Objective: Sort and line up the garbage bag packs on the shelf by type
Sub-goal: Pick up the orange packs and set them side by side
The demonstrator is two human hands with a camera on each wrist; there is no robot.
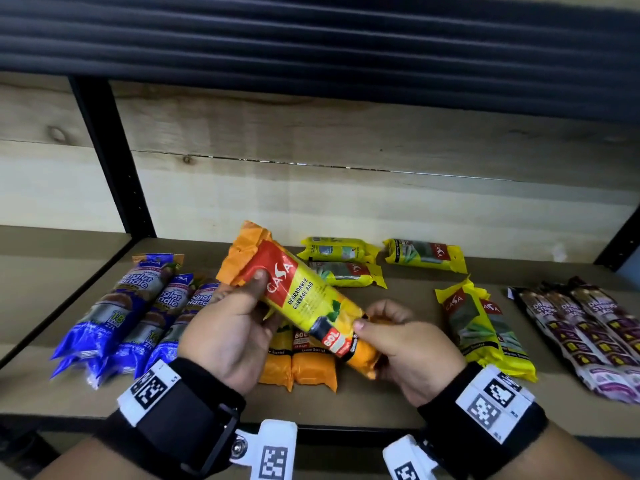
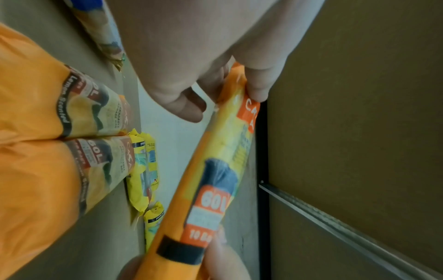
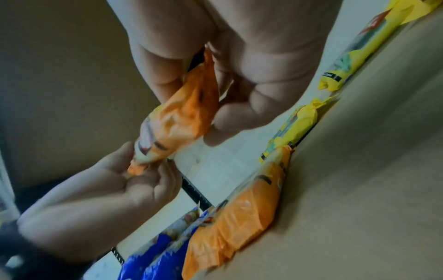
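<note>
An orange and yellow garbage bag pack (image 1: 304, 296) is held slanted above the shelf (image 1: 398, 393) by both hands. My left hand (image 1: 228, 327) grips its upper end, thumb on the red label. My right hand (image 1: 405, 348) pinches its lower orange end. The same orange pack (image 2: 215, 185) runs from my left hand's fingers (image 2: 256, 89) down the left wrist view. In the right wrist view the orange pack (image 3: 177, 121) hangs between both hands. Two more orange packs (image 1: 298, 358) lie side by side on the shelf below.
Three blue packs (image 1: 131, 317) lie in a row at the left. Yellow packs lie loose at the back (image 1: 343, 265) and right (image 1: 481, 327). Dark purple packs (image 1: 588, 334) lie at the far right. A black upright post (image 1: 110, 161) stands at the back left.
</note>
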